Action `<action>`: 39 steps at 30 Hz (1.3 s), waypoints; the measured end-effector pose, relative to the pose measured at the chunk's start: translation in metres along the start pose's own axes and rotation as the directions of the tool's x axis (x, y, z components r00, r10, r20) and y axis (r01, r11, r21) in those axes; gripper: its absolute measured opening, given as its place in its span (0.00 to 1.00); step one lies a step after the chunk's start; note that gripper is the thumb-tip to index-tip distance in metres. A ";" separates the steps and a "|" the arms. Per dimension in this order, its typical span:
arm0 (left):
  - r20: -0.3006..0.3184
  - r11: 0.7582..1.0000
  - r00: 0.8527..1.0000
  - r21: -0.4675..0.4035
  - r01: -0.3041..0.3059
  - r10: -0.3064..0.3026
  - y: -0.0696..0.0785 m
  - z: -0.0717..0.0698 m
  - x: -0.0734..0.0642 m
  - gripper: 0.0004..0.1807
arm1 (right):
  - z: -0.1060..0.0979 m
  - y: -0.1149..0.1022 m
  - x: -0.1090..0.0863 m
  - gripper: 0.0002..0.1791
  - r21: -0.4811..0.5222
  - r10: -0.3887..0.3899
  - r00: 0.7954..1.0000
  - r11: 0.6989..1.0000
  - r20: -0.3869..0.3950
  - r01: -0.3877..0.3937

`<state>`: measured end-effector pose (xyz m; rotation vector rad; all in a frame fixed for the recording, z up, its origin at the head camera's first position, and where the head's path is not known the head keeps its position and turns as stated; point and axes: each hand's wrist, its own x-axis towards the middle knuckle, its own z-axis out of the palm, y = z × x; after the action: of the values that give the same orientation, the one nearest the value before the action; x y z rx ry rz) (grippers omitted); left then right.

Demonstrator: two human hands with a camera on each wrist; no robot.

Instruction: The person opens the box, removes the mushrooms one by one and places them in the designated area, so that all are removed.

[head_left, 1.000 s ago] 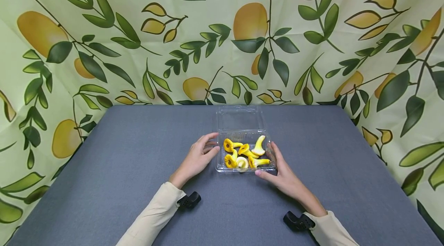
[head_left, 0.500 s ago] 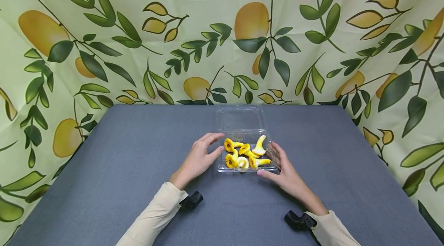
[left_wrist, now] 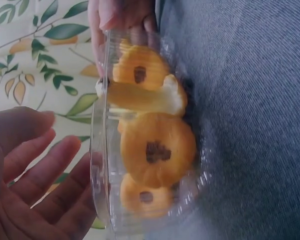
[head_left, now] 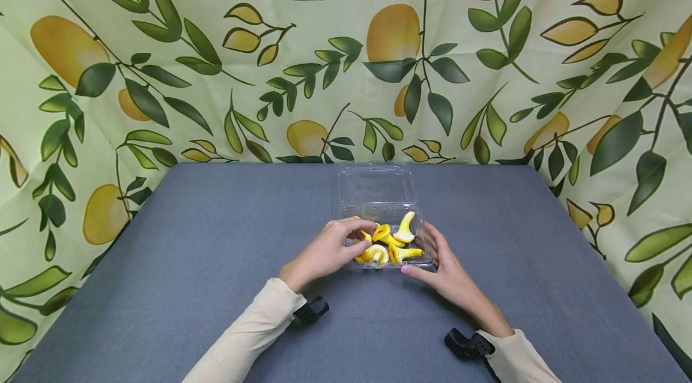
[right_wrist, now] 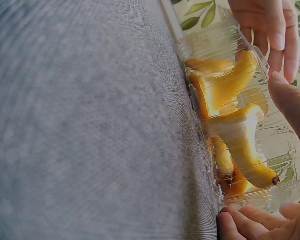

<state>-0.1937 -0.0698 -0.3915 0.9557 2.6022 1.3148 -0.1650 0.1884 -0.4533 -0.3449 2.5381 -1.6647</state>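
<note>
A clear plastic clamshell box (head_left: 390, 266) holds several yellow chanterelle mushrooms (head_left: 404, 253), one of them pale on top. Over the box's left part is my left hand (head_left: 324, 250), its fingers loosely bent and nothing seen between them; it hides some mushrooms in the head view. The left wrist view shows those fingers apart beside the box wall (left_wrist: 101, 170). My right hand (head_left: 449, 278) holds the box's front right corner, thumb at the front rim and fingers along the right side. In the right wrist view, mushrooms (right_wrist: 235, 137) show through the wall.
The box's clear lid (head_left: 375, 183) stands raised behind the base, toward the back edge of the table (head_left: 243, 191). A grey cloth covers the table. Behind and at both sides hangs a leaf-and-fruit curtain (head_left: 324, 83). Black cameras (head_left: 312, 310) sit on both wrists.
My left hand has moved right, from the box's left side to above the mushrooms at its left. The right hand and the box have hardly moved.
</note>
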 end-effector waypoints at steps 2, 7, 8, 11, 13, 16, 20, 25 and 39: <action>0.026 1.000 0.999 0.004 -0.023 0.022 0.001 0.002 0.002 0.18 | 0.000 0.000 0.000 0.58 0.005 0.000 1.000 1.000 0.001 0.000; 0.075 0.999 0.996 -0.006 -0.048 0.048 0.001 0.006 0.006 0.18 | 0.000 -0.001 0.000 0.58 0.002 0.002 1.000 1.000 0.002 -0.002; 0.082 0.999 0.995 -0.001 -0.048 0.048 0.002 0.007 0.006 0.18 | -0.001 -0.001 0.000 0.58 0.000 0.002 1.000 1.000 0.002 -0.002; 0.104 0.998 0.993 0.023 -0.052 0.050 0.002 0.007 0.007 0.18 | 0.000 -0.001 -0.001 0.58 -0.007 0.004 1.000 1.000 0.003 -0.004; 0.121 0.997 0.991 0.045 -0.056 0.051 0.003 0.007 0.007 0.18 | 0.000 0.000 -0.001 0.58 -0.007 0.003 1.000 1.000 0.002 -0.003; 0.148 0.995 0.988 0.081 -0.062 0.049 0.004 0.007 0.009 0.18 | 0.000 0.000 0.000 0.58 -0.006 0.000 1.000 1.000 0.001 0.000; 0.176 0.989 0.983 0.133 -0.067 0.043 0.004 0.007 0.011 0.17 | 0.000 0.000 0.000 0.58 -0.006 -0.001 1.000 1.000 0.001 0.001; 0.201 0.981 0.978 0.171 -0.090 0.054 0.004 0.006 0.012 0.16 | -0.001 0.000 0.000 0.58 -0.009 -0.006 1.000 1.000 0.001 0.006; 0.325 0.962 0.945 0.267 -0.062 -0.029 0.011 0.004 0.023 0.13 | -0.001 -0.001 0.000 0.58 -0.009 0.000 1.000 1.000 0.003 0.000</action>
<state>-0.2048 -0.0492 -0.3814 1.1245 2.5517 0.7266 -0.1653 0.1890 -0.4523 -0.3484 2.5443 -1.6521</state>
